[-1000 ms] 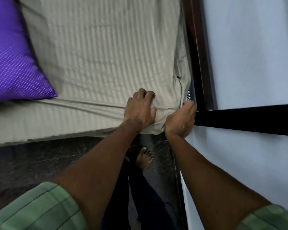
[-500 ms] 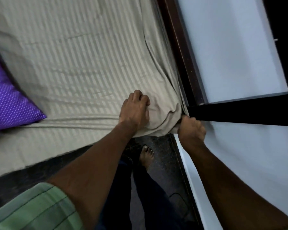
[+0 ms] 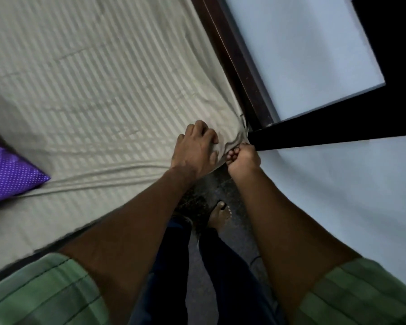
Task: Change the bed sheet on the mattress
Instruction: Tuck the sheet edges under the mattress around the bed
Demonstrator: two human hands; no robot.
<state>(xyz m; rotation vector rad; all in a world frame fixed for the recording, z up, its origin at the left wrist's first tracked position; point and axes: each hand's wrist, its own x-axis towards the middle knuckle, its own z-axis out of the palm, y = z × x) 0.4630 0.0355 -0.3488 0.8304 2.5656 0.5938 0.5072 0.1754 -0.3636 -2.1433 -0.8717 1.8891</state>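
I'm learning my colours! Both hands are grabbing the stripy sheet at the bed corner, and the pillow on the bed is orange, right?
Almost. The pillow is purple with small white dots, not orange, as the head view shows. The rest holds: the left hand and right hand both grip the striped sheet at the bed corner.

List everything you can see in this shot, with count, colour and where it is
bed sheet: one, pale beige striped, spread over the bed, bunched at the near corner
pillow: one, purple with white dots, left edge on the sheet
bed frame: one, dark brown, right of the sheet
wall: pale, right side
floor: dark, beside the bed
left hand: presses the sheet corner
right hand: grips bunched sheet corner
foot: one, bare, on floor
sleeves: two, green, bottom corners
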